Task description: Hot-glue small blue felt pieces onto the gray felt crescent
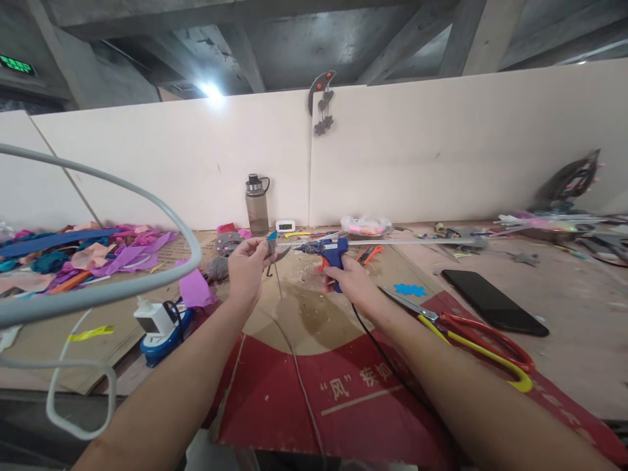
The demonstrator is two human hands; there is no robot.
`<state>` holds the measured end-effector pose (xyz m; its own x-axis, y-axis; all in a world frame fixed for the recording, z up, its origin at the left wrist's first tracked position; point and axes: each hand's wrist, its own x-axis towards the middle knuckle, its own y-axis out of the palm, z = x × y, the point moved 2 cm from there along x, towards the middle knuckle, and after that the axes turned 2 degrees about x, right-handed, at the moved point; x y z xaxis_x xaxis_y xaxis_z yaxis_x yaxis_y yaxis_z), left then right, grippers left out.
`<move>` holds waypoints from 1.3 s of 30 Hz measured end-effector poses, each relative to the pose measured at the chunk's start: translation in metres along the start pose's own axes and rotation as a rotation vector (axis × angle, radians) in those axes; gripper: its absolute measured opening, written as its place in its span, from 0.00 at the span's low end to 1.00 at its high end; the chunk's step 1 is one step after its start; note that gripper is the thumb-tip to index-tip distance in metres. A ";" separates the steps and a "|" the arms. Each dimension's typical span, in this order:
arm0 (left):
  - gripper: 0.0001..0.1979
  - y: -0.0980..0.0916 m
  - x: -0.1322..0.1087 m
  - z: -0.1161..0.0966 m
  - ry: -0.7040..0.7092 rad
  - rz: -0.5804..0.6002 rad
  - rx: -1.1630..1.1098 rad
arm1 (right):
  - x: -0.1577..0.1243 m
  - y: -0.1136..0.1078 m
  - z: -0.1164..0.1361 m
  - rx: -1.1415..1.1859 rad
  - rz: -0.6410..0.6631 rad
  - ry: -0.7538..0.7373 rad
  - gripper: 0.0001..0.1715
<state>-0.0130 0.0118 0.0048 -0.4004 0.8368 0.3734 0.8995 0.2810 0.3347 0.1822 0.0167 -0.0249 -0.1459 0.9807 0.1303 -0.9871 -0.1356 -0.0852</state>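
My left hand [246, 267] pinches a small piece of blue and grey felt [271, 243] between thumb and fingers. A thin grey cord [297, 369] hangs below that hand and runs down over the cardboard. Wrapped round the handle of a blue hot glue gun [335, 255] is my right hand [354, 277]. The gun's nozzle points left towards the felt, with a gap between them. From its back a long clear glue stick [417, 241] sticks out to the right. Near my right forearm lie scissors [483, 340] with red and yellow handles and a blue felt flower [410, 289].
A black phone [493, 301] lies at the right. Behind my hands stand a water bottle [258, 210] and a small clock [285, 226]. At the left are felt scraps [93, 254], a blue power strip [164, 341] and a thick pale loop [189, 242] close to the camera.
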 end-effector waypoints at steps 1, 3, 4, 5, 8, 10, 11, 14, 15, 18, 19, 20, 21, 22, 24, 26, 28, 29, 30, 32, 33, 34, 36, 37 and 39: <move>0.12 -0.001 0.001 -0.001 0.035 -0.003 0.032 | 0.004 -0.002 -0.004 -0.053 0.002 0.054 0.02; 0.10 -0.002 0.002 -0.002 0.104 -0.013 0.107 | 0.009 -0.005 -0.010 -0.218 0.021 0.134 0.02; 0.10 -0.002 0.003 -0.003 0.132 -0.018 0.145 | 0.011 -0.007 -0.012 -0.302 0.033 0.162 0.03; 0.09 -0.003 0.003 -0.003 0.155 -0.022 0.178 | 0.012 -0.009 -0.014 -0.370 0.043 0.182 0.05; 0.09 -0.004 0.003 -0.003 0.195 -0.012 0.251 | 0.010 -0.016 -0.014 -0.540 0.000 0.160 0.10; 0.08 -0.004 0.002 -0.003 0.211 0.008 0.287 | 0.006 -0.019 -0.007 -0.744 -0.082 0.021 0.13; 0.08 -0.003 0.001 -0.003 0.223 0.020 0.308 | 0.003 -0.018 -0.002 -0.820 -0.122 -0.087 0.14; 0.07 0.000 -0.004 -0.004 0.274 0.050 0.397 | -0.006 -0.002 0.015 -0.672 -0.177 -0.381 0.09; 0.06 0.001 -0.006 -0.005 0.291 0.060 0.428 | -0.007 0.006 0.019 -0.500 -0.159 -0.393 0.08; 0.05 0.004 -0.012 -0.007 0.336 0.088 0.470 | -0.006 0.038 0.027 0.073 -0.004 -0.167 0.15; 0.04 0.004 -0.014 -0.008 0.345 0.101 0.473 | -0.005 0.049 0.028 0.237 0.051 -0.079 0.17; 0.04 0.004 -0.014 -0.008 0.349 0.109 0.474 | -0.004 0.058 0.030 0.359 0.127 -0.004 0.19; 0.04 0.004 -0.014 -0.007 0.346 0.111 0.472 | -0.003 0.063 0.032 0.422 0.157 0.025 0.20; 0.04 0.003 -0.013 -0.006 0.336 0.109 0.468 | -0.002 0.066 0.033 0.439 0.166 0.024 0.19; 0.05 0.002 -0.010 -0.004 0.286 0.102 0.439 | 0.000 0.064 0.035 0.350 0.118 -0.066 0.15; 0.06 0.003 -0.008 0.000 0.195 0.104 0.347 | 0.001 0.057 0.035 0.202 0.043 -0.196 0.09; 0.08 0.005 -0.008 0.004 0.083 0.119 0.219 | 0.001 0.050 0.035 0.087 -0.014 -0.303 0.06; 0.08 0.007 -0.008 0.005 0.034 0.125 0.166 | 0.000 0.047 0.035 0.044 -0.044 -0.341 0.06; 0.09 0.008 -0.010 0.005 -0.007 0.130 0.127 | 0.000 0.044 0.035 0.012 -0.070 -0.371 0.06; 0.10 0.011 -0.013 0.005 -0.057 0.139 0.087 | -0.001 0.041 0.036 -0.020 -0.115 -0.411 0.07; 0.10 0.012 -0.014 0.004 -0.071 0.143 0.078 | -0.001 0.040 0.036 -0.025 -0.131 -0.423 0.07; 0.10 0.013 -0.016 0.003 -0.081 0.145 0.067 | -0.001 0.040 0.036 -0.027 -0.144 -0.428 0.08; 0.10 0.014 -0.018 0.001 -0.095 0.149 0.048 | -0.001 0.039 0.036 -0.028 -0.161 -0.430 0.07; 0.10 0.014 -0.019 0.001 -0.102 0.154 0.038 | -0.001 0.039 0.036 -0.030 -0.167 -0.430 0.07; 0.11 0.015 -0.019 0.000 -0.119 0.164 0.017 | 0.000 0.038 0.035 -0.035 -0.173 -0.434 0.07</move>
<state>0.0083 -0.0001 0.0022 -0.2254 0.9216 0.3160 0.9542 0.1434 0.2625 0.1424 0.0068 0.0067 -0.0003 0.8379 0.5458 -0.9976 0.0374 -0.0580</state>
